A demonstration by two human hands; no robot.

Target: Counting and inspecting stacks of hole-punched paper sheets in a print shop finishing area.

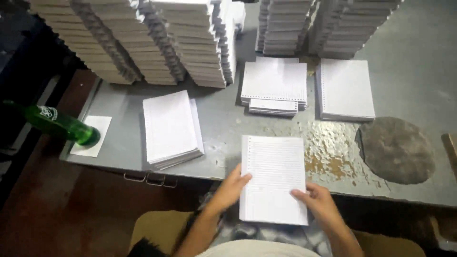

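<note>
White ruled sheets, punched down their left edge, are making up the stack of lined paper (273,178) that both hands are holding at about six o'clock in the head view, its lower half overhanging the near edge of the grey metal worktop (414,71). The left hand (230,187) is pinching the stack's left edge, fingers on top; the right hand (318,200) is clasping the lower right part, thumb lying across the top sheet. Both grips are closed on this one stack, which is lying flat and roughly squared.

Judging from how things lie, the work looks partly done. A loose, slightly fanned stack of blank sheets (171,127) is lying at nine o'clock of the held one, two smaller punched piles (274,85) are sitting at twelve o'clock, and a neat punched pad (345,88) is resting at about one o'clock. Tall columns of stacked pads (143,38) are filling the far side from ten to one o'clock; whether these are finished or waiting I cannot tell.

A green glass bottle (57,123) is lying tilted over a paper slip at the far left corner, and a round dark stone-like disc (396,150) is sitting at three o'clock.
</note>
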